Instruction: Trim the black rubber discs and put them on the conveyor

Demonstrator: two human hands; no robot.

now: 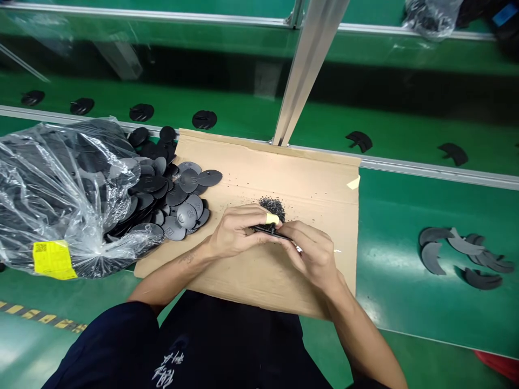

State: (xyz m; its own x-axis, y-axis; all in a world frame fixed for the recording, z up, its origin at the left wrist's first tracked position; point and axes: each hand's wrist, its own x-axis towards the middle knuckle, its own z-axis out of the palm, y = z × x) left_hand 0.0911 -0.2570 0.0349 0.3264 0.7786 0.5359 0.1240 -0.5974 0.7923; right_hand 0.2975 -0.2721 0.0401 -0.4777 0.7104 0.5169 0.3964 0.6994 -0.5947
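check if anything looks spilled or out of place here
Loose black bits lie scattered over the cardboard around the dark heap near the left hand; they look strayed from it. Nothing else clearly stands out.

Before you stands a metal post (306,73); at your upper right lies a clear bag (433,19). Striped tape (47,319) runs at your lower left, something red (500,366) at lower right.

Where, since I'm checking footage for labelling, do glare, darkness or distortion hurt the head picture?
Head view: white glare streaks the plastic bag, and a sheen lies on the green worktop at right; head view: the dark piece between left hand and right hand shows little surface detail; head view: the metal post slants, perhaps from camera tilt or lens distortion.
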